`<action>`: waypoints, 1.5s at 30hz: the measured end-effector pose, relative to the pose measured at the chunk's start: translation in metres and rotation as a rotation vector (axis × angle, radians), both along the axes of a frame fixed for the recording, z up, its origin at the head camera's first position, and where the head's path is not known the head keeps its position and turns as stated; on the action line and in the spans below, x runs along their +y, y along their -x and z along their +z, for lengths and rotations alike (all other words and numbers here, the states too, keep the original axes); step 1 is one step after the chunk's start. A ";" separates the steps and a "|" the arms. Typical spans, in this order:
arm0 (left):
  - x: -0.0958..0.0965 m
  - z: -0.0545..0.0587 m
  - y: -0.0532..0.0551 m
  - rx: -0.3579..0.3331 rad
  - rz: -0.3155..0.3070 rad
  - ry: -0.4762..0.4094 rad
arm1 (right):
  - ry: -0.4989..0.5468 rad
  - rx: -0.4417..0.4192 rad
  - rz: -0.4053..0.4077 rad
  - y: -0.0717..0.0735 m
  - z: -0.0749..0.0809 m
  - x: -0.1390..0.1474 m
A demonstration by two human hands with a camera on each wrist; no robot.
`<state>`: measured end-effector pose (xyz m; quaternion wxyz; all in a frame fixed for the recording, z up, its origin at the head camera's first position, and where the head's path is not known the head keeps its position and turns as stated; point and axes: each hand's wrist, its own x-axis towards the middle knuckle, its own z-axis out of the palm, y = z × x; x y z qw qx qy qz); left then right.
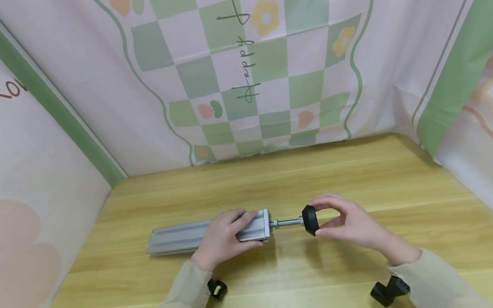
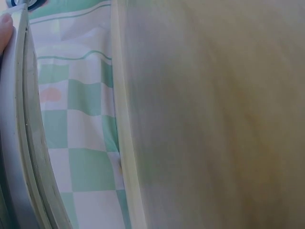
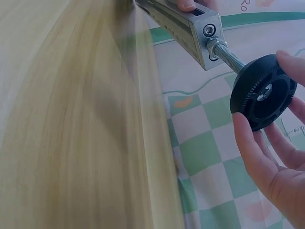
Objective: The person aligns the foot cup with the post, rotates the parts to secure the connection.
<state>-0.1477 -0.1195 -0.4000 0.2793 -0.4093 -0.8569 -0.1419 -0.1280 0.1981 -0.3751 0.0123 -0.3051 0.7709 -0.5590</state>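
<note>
A long silver aluminium profile [image 1: 173, 237] lies crosswise in front of me, and my left hand [image 1: 222, 236] grips it near its right end, thumb at the near side and fingers over the top. From the end plate [image 3: 214, 40] a threaded rod [image 1: 290, 222] with nuts sticks out to the right. On the rod's tip sits a round black levelling foot [image 1: 310, 220], its hollow underside with a screw facing the right wrist camera. My right hand [image 1: 354, 223] pinches the foot's rim between thumb and fingers. In the left wrist view, the profile [image 2: 21, 119] runs along the left edge.
A wood-grain table [image 1: 280, 284] lies under the work. Printed curtains [image 1: 233, 70] with green checks hang at its back edge and along both sides. Black wrist cameras [image 1: 388, 292] are strapped at both sleeves.
</note>
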 end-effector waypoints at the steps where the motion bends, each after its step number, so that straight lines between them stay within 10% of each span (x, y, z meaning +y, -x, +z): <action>1: 0.000 0.000 0.000 0.001 0.002 0.002 | 0.001 -0.035 -0.003 0.000 0.001 0.000; 14: 0.001 0.002 -0.001 -0.008 0.016 0.009 | -0.002 -0.323 -0.085 0.001 0.007 -0.003; 29: 0.001 0.003 -0.001 0.009 0.007 0.010 | -0.066 -0.466 -0.118 0.006 0.012 -0.007; 45: 0.000 0.002 0.000 -0.002 0.003 0.006 | -0.282 0.278 0.032 0.000 -0.003 0.003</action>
